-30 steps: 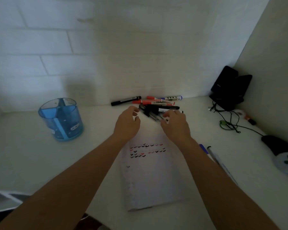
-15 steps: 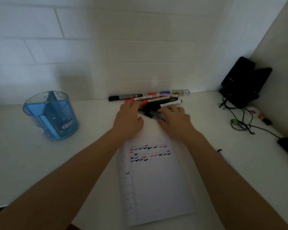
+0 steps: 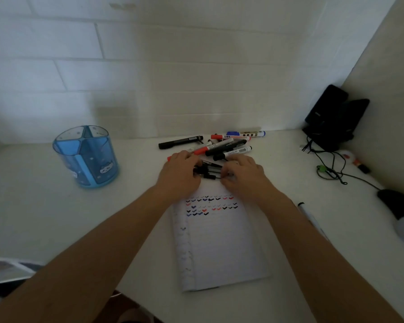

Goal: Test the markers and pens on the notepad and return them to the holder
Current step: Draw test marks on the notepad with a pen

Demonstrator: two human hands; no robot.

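The notepad (image 3: 219, 241) lies just behind both wrists, its top rows filled with coloured check marks. The blue holder (image 3: 86, 157) stands well to the left of the left fingers and appears empty.

**Risk.** The loose markers (image 3: 226, 145) just beyond the fingertips are round-bodied and could roll toward the wall if the gathering hands nudge them. A bundle taken up unevenly could shed a pen on the way to the holder, since the carry runs well to the left. A lone pen (image 3: 309, 215) beside the right forearm could be overlooked or swept by that arm.

**Hands.** The left hand (image 3: 180, 173) and right hand (image 3: 245, 174) lie palm down, facing each other across a bundle of black pens (image 3: 208, 170). The fingers of both are curled inward, loosely together rather than spread, and close on the bundle from either end. Fingertips touch the pens; whether the bundle is lifted clear of the desk cannot be told.
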